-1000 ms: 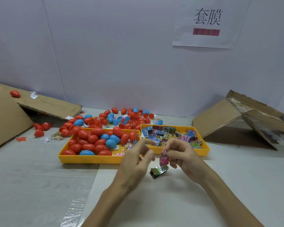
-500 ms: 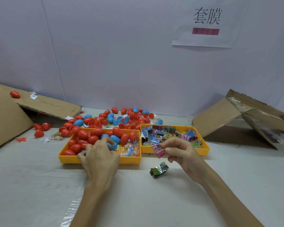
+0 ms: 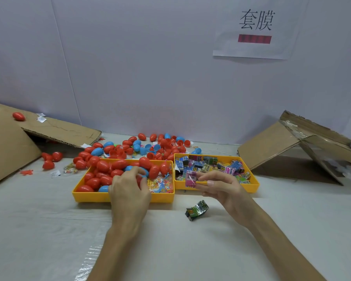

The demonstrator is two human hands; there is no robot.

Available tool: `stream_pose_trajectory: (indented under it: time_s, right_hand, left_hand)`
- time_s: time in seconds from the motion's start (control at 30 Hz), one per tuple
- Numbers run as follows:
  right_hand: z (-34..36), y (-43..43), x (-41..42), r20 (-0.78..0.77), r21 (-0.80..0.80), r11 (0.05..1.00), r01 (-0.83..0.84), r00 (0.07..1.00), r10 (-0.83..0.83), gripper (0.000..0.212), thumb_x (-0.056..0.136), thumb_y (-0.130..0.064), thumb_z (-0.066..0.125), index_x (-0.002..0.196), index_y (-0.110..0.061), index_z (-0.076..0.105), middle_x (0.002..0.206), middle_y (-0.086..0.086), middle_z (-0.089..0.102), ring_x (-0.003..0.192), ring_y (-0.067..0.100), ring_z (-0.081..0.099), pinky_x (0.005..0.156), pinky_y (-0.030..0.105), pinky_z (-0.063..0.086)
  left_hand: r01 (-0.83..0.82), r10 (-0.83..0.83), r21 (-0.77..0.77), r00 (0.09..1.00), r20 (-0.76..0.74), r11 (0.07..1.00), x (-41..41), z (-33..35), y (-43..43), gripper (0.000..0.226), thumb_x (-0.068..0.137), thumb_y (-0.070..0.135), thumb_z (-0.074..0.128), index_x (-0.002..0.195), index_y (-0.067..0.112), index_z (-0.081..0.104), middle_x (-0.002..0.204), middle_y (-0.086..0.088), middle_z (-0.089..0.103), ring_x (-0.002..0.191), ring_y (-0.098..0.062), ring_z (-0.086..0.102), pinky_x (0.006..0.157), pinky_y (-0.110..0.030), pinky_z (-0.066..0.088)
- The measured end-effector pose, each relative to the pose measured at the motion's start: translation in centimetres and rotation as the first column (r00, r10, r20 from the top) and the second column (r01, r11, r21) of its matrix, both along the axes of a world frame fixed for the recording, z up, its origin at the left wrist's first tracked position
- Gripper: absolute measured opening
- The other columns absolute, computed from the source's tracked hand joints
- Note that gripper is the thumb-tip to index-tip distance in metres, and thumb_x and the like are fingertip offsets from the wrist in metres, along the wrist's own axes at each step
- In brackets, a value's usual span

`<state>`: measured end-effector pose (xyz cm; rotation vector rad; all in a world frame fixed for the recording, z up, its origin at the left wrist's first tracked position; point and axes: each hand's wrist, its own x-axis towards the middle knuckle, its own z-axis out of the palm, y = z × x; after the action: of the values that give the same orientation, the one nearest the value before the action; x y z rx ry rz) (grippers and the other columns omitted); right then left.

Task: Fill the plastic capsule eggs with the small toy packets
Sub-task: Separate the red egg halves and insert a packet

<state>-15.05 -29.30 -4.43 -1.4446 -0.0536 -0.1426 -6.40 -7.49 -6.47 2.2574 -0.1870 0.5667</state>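
Note:
My left hand [image 3: 129,189] reaches into the left yellow tray [image 3: 89,196], which holds red and blue capsule eggs. Its fingertips curl round a blue egg [image 3: 144,173] in the middle of the tray. My right hand [image 3: 219,186] hovers over the front rim of the right yellow tray [image 3: 251,188], full of small toy packets, and pinches a pink packet [image 3: 190,179] between thumb and fingers. A green packet [image 3: 197,209] lies loose on the white table in front of the trays.
More red and blue eggs [image 3: 150,146] are scattered behind the trays by the white wall. Cardboard flaps [image 3: 272,147] slope at the right, and another cardboard sheet [image 3: 12,147] at the left carries one red egg [image 3: 18,116]. Small clear toy bags [image 3: 162,182] fill the left tray's right end.
My left hand went from beside the right hand into the egg tray and its fingers closed on a blue egg. My right hand lifted the pink packet toward the packet tray.

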Motion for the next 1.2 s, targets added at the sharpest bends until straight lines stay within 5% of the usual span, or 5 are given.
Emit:
stream_pose_trajectory:
  time_s: [0.13,0.3,0.47,0.83,1.2]
  right_hand:
    - [0.0,-0.1,0.0,0.011,0.047,0.999,-0.020,1.000,0.019,0.020,0.074,-0.023,0.070,0.091,-0.017,0.079,0.128,0.008,0.069,0.114,0.032,0.068,0.088,0.030,0.055]
    - [0.2,-0.2,-0.1,0.021,0.107,0.993,-0.054,0.998,0.052,0.024,0.071,-0.030,0.070,0.087,-0.016,0.080,0.129,0.011,0.068,0.108,0.032,0.070,0.082,0.028,0.056]
    - [0.4,-0.4,-0.1,0.038,0.164,0.984,-0.064,0.998,0.059,0.026,0.073,-0.032,0.068,0.087,-0.014,0.080,0.127,0.013,0.069,0.108,0.032,0.070,0.080,0.029,0.057]
    - [0.8,0.0,-0.4,0.042,0.156,0.984,-0.080,0.996,0.074,0.027,0.073,-0.035,0.066,0.082,-0.014,0.080,0.125,0.015,0.070,0.116,0.032,0.067,0.086,0.027,0.055]
    - [0.7,0.0,-0.4,0.031,0.102,0.991,-0.083,0.996,0.081,0.024,0.084,-0.023,0.058,0.085,-0.014,0.080,0.122,0.015,0.071,0.114,0.031,0.068,0.086,0.028,0.055]
  left_hand:
    - [0.267,-0.245,-0.327,0.963,0.109,0.907,-0.7,0.7,-0.7,0.007,0.097,0.024,0.066,0.096,0.031,0.068,0.088,0.017,0.069,0.089,-0.004,0.065,0.071,-0.019,0.054]
    - [0.474,-0.561,-0.579,0.827,0.034,0.663,-1.8,1.1,-2.0,0.025,0.084,0.037,0.069,0.104,0.020,0.070,0.091,0.008,0.076,0.079,-0.013,0.073,0.068,-0.025,0.059]
    - [0.469,-0.605,-0.635,0.796,0.004,0.614,-1.6,0.8,-1.9,0.033,0.077,0.032,0.078,0.108,0.023,0.072,0.101,0.010,0.076,0.100,-0.008,0.071,0.080,-0.025,0.059]
    - [0.488,-0.647,-0.626,0.762,-0.035,0.609,-1.8,0.7,-2.1,0.037,0.070,0.038,0.080,0.105,0.032,0.072,0.101,0.016,0.076,0.099,-0.004,0.070,0.080,-0.021,0.058]
    - [0.543,-0.678,-0.575,0.735,-0.027,0.612,-1.8,0.5,-2.3,0.030,0.079,0.018,0.084,0.105,0.028,0.073,0.099,0.014,0.076,0.099,-0.004,0.070,0.082,-0.018,0.056]
